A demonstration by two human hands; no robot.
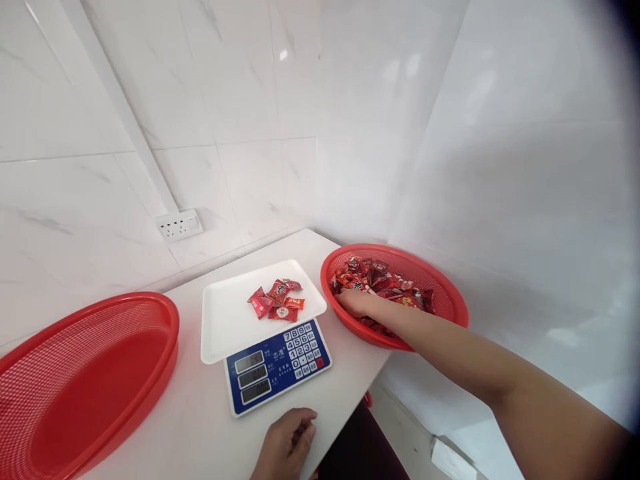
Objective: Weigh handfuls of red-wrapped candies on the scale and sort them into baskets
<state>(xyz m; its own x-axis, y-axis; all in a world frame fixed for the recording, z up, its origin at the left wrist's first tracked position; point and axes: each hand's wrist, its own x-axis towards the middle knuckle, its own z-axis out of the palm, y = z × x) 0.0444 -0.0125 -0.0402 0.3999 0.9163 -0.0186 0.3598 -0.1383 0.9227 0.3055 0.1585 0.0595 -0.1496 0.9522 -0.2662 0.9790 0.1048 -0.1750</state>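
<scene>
At the far left, a red plastic mesh basket [100, 387] stands on the white counter [200, 427], partly cut off by the edge of the view. Above and to the right of it, a white socket panel [179, 226] is fixed to the marbled wall. Next comes an electronic weighing scale [277, 367], its blue panel facing the person, with three small displays at the left, too blurred to read surely, and a keypad with one red key at the right. On its white tray [227, 320], a few red wrapped packets [277, 291] lie in a loose cluster, right of the middle. The left hand [286, 443] is just in front of the scale, over the counter, fingers loosely curled and the thumb a little apart from them. In the corner at the right, another red mesh basket [425, 275] holds a pile of similar packets [385, 277]. The right hand [354, 302] reaches into this pile at the basket's left side; its fingers are hidden, so I cannot tell whether they grip anything.
</scene>
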